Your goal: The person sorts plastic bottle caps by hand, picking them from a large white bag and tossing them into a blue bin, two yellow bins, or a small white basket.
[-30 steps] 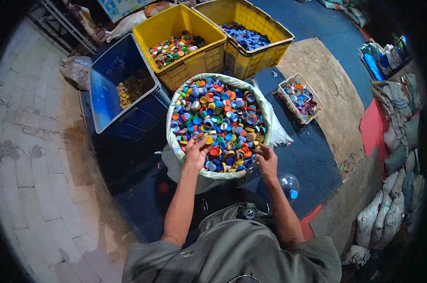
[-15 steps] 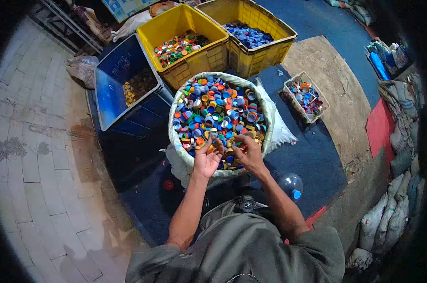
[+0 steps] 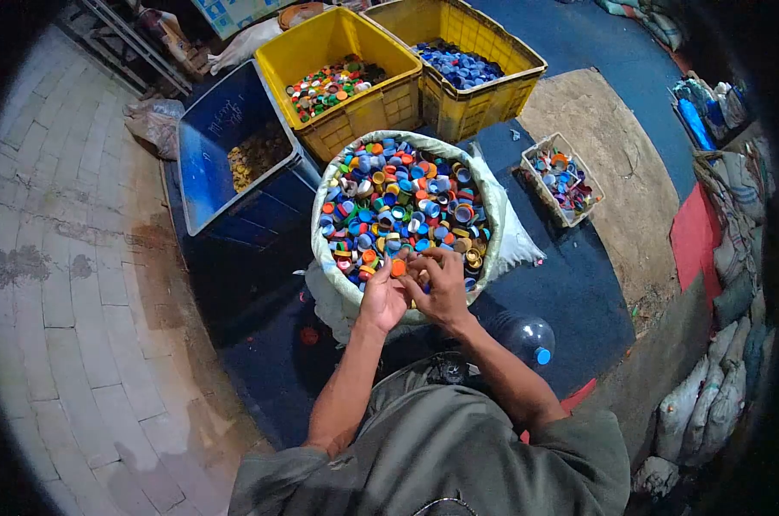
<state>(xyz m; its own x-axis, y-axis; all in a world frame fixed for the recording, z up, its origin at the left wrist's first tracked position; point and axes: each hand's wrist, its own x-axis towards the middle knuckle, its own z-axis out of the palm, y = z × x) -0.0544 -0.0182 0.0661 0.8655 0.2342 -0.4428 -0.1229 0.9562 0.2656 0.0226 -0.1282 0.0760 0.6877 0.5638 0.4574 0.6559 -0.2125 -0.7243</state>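
left hand (image 3: 386,301): palm up, fingers partly curled around orange cap (image 3: 398,267). right hand (image 3: 442,285): fingers bent, grip cannot be told. both: within near rim, lined tub (image 3: 320,236) of bottle caps (image 3: 395,199). yellow bin (image 3: 363,118): close beyond. dark mat (image 3: 570,288): gap toward white basket (image 3: 544,198).

Caps (image 3: 398,193) in tub (image 3: 495,202) | bins (image 3: 359,116) behind and left | basket (image 3: 546,205) right | bottle (image 3: 525,337) before tub, right

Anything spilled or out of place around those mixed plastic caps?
Slightly: a small red round item lies alone on the dark blue mat, outside the pale-lined round tub, so it may have dropped; it's too blurred to identify. A small pale scrap lies near a yellow plastic bin.
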